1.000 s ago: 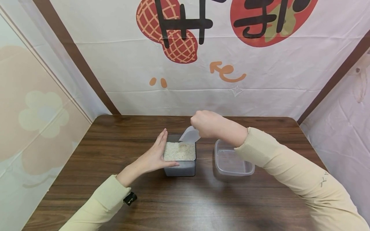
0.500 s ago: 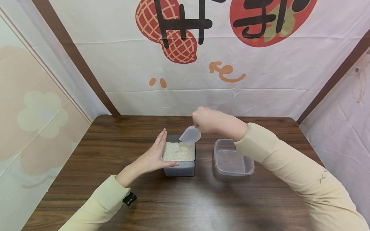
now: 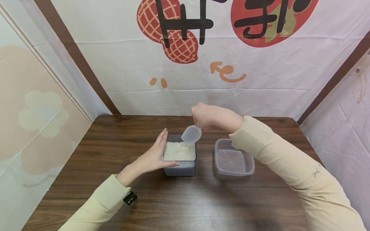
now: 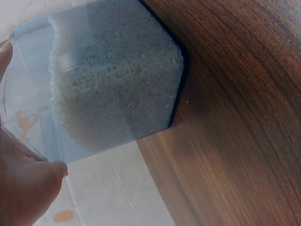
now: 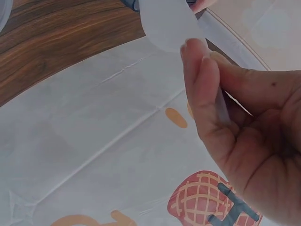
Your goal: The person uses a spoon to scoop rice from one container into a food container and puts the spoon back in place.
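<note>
Head view: the right hand (image 3: 206, 116) pinches the scoop (image 3: 191, 134) in curled fingers (image 5: 200, 77), tilted over the rice (image 3: 179, 152) in the bin (image 3: 180, 170); the left hand (image 3: 154, 157) spans the bin on the desk (image 3: 121, 138), fingers straight; a tub (image 3: 231, 162) stands to the right, one corner behind the sleeve (image 3: 260, 141); the scoop's contents are hard to tell.

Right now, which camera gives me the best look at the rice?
The left wrist view, because it shows the rice close up through the see-through box. The head view shows the rice from above, but smaller. The right wrist view shows no discernible rice.
</note>
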`<act>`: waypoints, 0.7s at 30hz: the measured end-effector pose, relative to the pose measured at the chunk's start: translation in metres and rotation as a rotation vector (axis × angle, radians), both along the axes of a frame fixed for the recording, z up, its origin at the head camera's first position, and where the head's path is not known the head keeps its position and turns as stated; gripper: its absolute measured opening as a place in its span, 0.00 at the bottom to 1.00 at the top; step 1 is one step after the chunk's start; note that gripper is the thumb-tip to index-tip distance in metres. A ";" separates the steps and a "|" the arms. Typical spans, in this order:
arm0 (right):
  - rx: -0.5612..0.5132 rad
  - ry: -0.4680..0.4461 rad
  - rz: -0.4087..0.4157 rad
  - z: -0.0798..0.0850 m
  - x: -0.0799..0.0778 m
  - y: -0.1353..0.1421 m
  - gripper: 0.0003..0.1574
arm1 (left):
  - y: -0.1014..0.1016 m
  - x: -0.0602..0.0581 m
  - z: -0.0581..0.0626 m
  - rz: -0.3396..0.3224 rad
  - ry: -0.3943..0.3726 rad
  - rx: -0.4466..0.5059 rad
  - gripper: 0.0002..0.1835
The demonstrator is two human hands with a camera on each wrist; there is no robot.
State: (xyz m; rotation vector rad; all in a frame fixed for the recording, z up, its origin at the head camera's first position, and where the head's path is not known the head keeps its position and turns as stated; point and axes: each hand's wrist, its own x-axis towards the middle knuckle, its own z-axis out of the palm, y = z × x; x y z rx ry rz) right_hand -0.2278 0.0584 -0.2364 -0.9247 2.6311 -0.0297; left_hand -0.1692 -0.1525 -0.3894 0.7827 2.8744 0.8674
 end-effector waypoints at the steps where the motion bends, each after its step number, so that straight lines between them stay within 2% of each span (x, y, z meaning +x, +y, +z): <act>1: 0.008 -0.010 -0.012 0.000 0.000 -0.001 0.18 | 0.000 0.000 0.000 -0.002 -0.001 0.000 0.65; 7: 0.033 -0.054 -0.075 0.005 0.002 -0.007 0.17 | 0.001 0.000 0.000 -0.001 -0.012 -0.006 0.65; 21: 0.078 -0.143 -0.211 0.010 0.007 -0.020 0.07 | 0.000 0.001 -0.002 0.006 0.004 0.000 0.65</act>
